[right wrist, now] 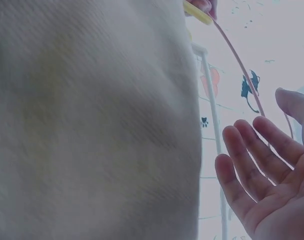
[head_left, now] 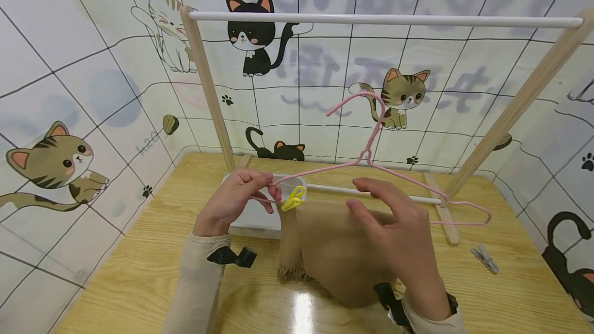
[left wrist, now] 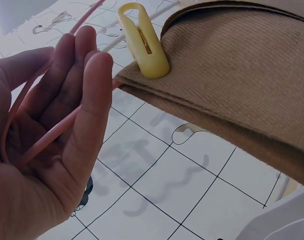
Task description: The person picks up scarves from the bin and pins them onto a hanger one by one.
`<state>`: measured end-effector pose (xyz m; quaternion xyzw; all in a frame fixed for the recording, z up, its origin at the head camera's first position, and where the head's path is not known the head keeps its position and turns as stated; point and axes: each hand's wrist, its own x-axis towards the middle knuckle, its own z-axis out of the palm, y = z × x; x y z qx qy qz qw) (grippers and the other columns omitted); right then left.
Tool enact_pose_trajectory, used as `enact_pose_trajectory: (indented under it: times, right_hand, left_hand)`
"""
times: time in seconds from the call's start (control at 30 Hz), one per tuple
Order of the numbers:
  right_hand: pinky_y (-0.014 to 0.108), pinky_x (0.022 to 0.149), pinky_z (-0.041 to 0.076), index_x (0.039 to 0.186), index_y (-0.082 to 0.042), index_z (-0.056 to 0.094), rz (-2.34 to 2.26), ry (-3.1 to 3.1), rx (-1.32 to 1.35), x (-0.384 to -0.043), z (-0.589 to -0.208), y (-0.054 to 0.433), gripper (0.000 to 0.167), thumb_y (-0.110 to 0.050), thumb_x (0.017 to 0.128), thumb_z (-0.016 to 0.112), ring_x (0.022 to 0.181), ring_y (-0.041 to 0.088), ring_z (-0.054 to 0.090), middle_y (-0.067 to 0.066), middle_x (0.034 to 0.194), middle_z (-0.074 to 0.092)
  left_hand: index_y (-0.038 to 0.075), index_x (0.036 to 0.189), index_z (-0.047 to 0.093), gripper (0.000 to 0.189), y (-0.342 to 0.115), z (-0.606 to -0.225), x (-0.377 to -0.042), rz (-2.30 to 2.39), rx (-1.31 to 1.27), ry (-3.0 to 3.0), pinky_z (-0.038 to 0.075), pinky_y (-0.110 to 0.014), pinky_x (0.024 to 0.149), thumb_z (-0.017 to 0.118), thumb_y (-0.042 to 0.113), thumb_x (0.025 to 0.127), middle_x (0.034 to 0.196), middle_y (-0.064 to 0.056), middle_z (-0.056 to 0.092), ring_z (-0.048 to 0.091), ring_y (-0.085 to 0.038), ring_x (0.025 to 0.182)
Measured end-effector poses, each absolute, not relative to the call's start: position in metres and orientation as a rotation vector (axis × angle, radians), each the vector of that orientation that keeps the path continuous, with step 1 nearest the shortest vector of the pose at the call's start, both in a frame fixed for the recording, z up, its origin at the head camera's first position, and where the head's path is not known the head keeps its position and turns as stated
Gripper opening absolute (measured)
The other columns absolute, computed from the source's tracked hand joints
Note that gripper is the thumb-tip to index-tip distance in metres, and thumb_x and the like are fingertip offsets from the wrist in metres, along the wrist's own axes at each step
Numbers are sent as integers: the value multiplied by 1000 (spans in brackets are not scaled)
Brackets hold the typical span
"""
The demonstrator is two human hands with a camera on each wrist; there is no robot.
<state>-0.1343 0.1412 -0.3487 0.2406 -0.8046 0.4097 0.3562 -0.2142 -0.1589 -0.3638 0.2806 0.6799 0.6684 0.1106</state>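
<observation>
My left hand (head_left: pixel 234 197) holds a pink clothes hanger (head_left: pixel 382 112) by its left end, thumb against fingers. A brown fringed scarf (head_left: pixel 343 251) hangs folded over the hanger's bottom bar. Close to my left fingers, a yellow clip (head_left: pixel 294 198) grips the scarf's upper edge; the left wrist view shows the clip (left wrist: pixel 148 50) fastened at the cloth's corner. My right hand (head_left: pixel 403 231) is in front of the scarf's right part, fingers spread and holding nothing. In the right wrist view its fingers (right wrist: pixel 262 185) are apart from the cloth. The right hand hides part of the bottom bar.
A rack with a white top bar (head_left: pixel 385 19) and wooden posts (head_left: pixel 211 86) stands behind the hanger. Behind my left hand is a white basin (head_left: pixel 255 220). A grey clothespin (head_left: pixel 485 259) lies on the wooden table (head_left: pixel 153 262) at the right. Cat-patterned sheets surround it.
</observation>
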Motion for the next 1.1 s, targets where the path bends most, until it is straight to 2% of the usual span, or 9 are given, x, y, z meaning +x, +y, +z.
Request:
enact_pose_trajectory:
  times: [0.2,0.33,0.6,0.87,1.1]
  right_hand:
    - [12,92,49,114,-9,77,1071,-2053,581,-129,-343,151,36,1,79,84,102,3,69,5,109,77]
    - [12,91,48,114,-10,78,1074,-2016,552,-126,-339,156,38,1,78,84,103,0,67,6,109,77]
    - [15,89,49,113,-8,78,1101,-1960,462,-120,-336,167,37,4,78,84,98,0,67,9,109,77]
    - [16,84,51,104,4,78,1117,-1844,463,-119,-330,176,28,7,77,82,93,0,69,14,98,77]
    - [14,86,50,104,4,78,1094,-1853,381,-118,-330,182,27,7,78,83,93,0,67,16,100,77]
  left_hand:
    - [7,80,73,39,-159,-364,-214,1964,809,2002,62,-41,66,49,18,108,83,-5,73,68,-20,82]
    - [7,80,73,39,-160,-364,-214,1963,796,2009,62,-42,66,48,18,108,83,-6,73,68,-20,82]
    - [9,79,73,40,-161,-366,-216,1973,815,2000,62,-41,64,46,14,108,82,-5,74,69,-20,81]
    - [8,78,73,39,-163,-369,-217,1979,818,1994,62,-41,64,50,19,108,82,-5,74,69,-20,80]
    - [9,79,73,39,-163,-368,-217,1981,811,1995,62,-41,64,49,18,108,83,-5,74,70,-20,81]
